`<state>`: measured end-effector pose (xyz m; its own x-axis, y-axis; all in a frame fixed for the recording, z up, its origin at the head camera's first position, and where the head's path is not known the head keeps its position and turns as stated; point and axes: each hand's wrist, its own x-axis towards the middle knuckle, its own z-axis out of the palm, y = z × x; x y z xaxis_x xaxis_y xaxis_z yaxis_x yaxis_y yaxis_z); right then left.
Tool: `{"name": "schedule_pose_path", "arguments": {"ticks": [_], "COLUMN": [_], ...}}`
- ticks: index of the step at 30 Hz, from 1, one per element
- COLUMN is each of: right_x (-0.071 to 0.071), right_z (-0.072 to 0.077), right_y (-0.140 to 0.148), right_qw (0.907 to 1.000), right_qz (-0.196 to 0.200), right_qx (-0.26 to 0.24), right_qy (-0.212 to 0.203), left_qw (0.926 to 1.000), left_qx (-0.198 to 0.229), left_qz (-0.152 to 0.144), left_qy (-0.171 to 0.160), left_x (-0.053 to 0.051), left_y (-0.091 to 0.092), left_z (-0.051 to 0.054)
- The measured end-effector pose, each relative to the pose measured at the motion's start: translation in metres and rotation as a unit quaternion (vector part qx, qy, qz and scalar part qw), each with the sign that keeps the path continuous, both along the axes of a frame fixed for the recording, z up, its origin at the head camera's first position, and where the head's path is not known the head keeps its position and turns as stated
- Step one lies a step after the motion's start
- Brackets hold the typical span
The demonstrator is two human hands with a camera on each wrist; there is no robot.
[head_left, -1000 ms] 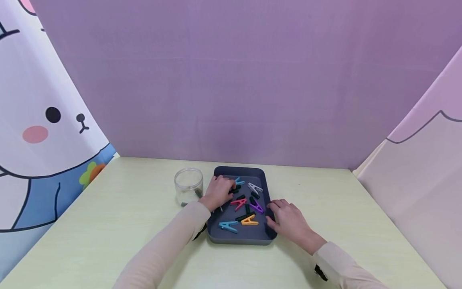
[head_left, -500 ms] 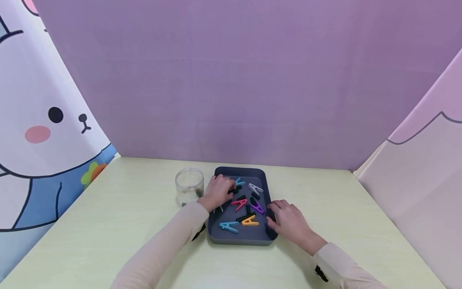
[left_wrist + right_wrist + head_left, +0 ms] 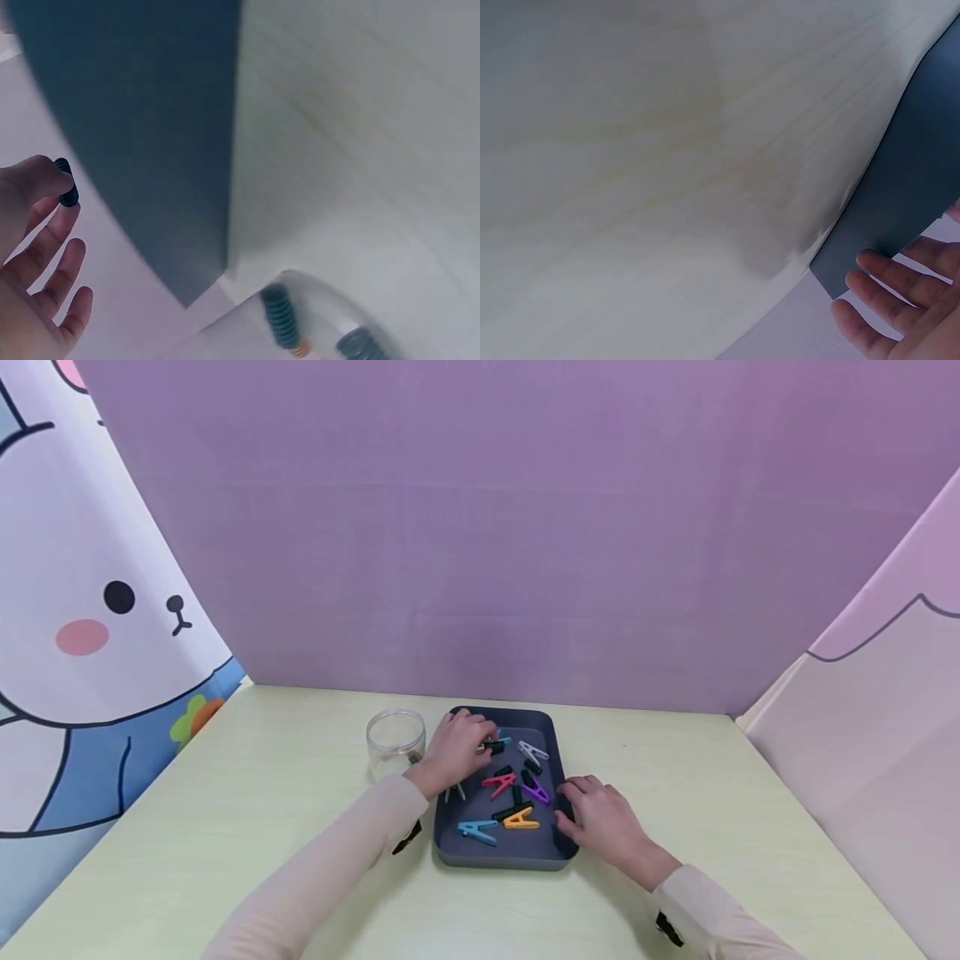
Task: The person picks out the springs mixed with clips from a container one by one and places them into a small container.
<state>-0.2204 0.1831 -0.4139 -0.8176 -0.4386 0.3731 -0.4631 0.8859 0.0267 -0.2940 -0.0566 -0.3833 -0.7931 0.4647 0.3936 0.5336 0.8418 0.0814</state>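
A clear jar (image 3: 390, 745) stands on the worktop (image 3: 247, 760), just beside the left edge of the grey tray (image 3: 504, 862); ribbed pieces (image 3: 282, 318) show in it. The left hand (image 3: 456, 750) reaches over the tray's far left corner, pinching a black ribbed piece (image 3: 70, 199) between thumb and finger. A pale clip (image 3: 454, 792) lies by the tray's left edge, partly hidden, and a blue clip (image 3: 477, 832) near its near left corner. Next come a red clip (image 3: 498, 782) mid-tray, a yellow clip (image 3: 521, 819) nearer the near edge, a white clip (image 3: 533, 751) towards the far right corner and a purple clip (image 3: 536, 791) near the right edge. The right hand (image 3: 600, 821), well apart from the left, rests at the tray's right edge, its fingers loosely extended, gripping nothing.
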Motion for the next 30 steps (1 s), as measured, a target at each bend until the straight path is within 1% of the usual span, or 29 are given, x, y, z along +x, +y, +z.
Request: {"name": "schedule_pose_path", "arguments": {"ticks": [3,6,10,14,21,26,30], "right_x": [0.000,0.000,0.000,-0.001,-0.001,-0.001,-0.002], "right_z": [0.000,0.000,-0.001,-0.001,-0.002,-0.002,-0.003], "right_y": [0.000,0.001,0.002,0.002,0.003,0.003,0.003], "right_qw": [1.0000,1.0000,1.0000,1.0000,1.0000,1.0000,1.0000], "right_qz": [0.001,0.001,0.000,-0.001,-0.001,-0.004,-0.004], "right_qx": [0.000,-0.001,0.000,0.001,0.000,0.001,0.003], "right_qy": [0.000,-0.001,-0.001,-0.002,-0.001,-0.003,-0.005], "left_qw": [1.0000,0.9999,0.9998,1.0000,0.9995,0.9994,0.9989], "left_qx": [0.002,0.011,0.014,0.008,0.026,0.030,0.036], "left_qz": [-0.007,-0.009,-0.007,0.004,0.014,0.013,0.011], "left_qy": [0.001,-0.007,-0.008,0.000,-0.010,0.008,0.029], "left_x": [0.005,0.009,0.013,0.015,0.019,0.022,0.024], "left_y": [-0.001,-0.004,-0.010,-0.018,-0.036,-0.049,-0.060], "left_z": [0.009,0.018,0.025,0.028,0.031,0.032,0.035]}}
